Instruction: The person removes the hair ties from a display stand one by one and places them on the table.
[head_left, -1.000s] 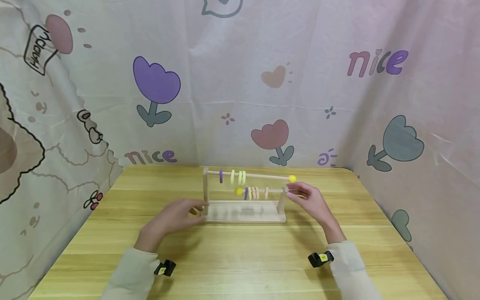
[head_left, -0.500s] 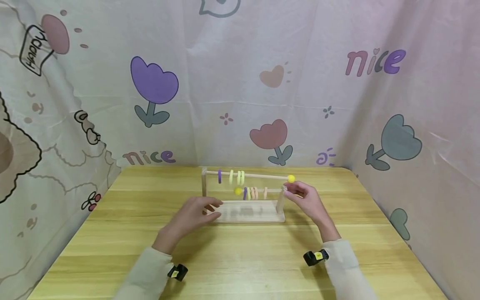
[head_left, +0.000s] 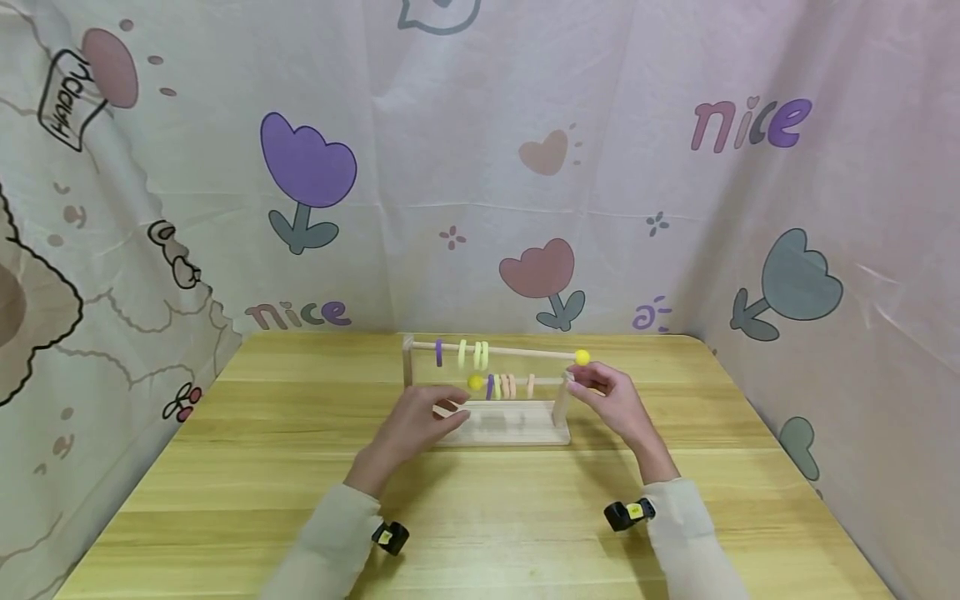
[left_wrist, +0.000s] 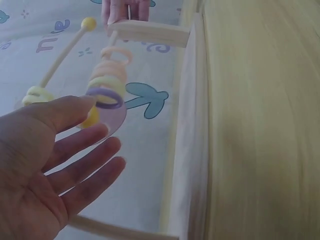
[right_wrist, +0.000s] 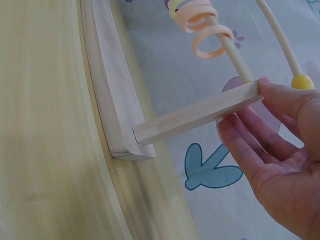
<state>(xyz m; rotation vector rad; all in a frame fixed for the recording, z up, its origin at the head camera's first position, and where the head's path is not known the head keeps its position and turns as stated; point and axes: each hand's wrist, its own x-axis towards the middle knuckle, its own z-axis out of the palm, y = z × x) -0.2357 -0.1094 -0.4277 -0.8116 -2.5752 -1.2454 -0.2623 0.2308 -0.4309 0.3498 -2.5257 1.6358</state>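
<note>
One wooden ring stand (head_left: 517, 433) rests on the tabletop (head_left: 480, 517), toward the far edge and about midway between the left and right edges. Its base (right_wrist: 112, 75) lies parallel to the far edge. From the taller left post (head_left: 408, 365), the upper rod (head_left: 528, 353) extends right, carries one purple ring (head_left: 439, 353) and three yellow-green rings (head_left: 477, 356), and terminates in the upper yellow ball (head_left: 582, 357). From the shorter right post (right_wrist: 200, 112), the lower rod (head_left: 550, 382) extends left, carries three peach rings (head_left: 513, 386), one yellow-green ring and one purple ring, and terminates in the lower yellow ball (head_left: 475, 382).

Left hand (head_left: 416, 423): fingers extended and spread, thumb apart, nothing gripped. It is positioned before the left portion of the base, fingertips just beside the lower yellow ball; contact cannot be determined.

Right hand (head_left: 611, 396): thumb and fingers pinch the top of the right post, separated by its thickness. The upper yellow ball sits just beside this hand.

A fabric backdrop (head_left: 420, 167) hangs beyond the tabletop's far edge.
</note>
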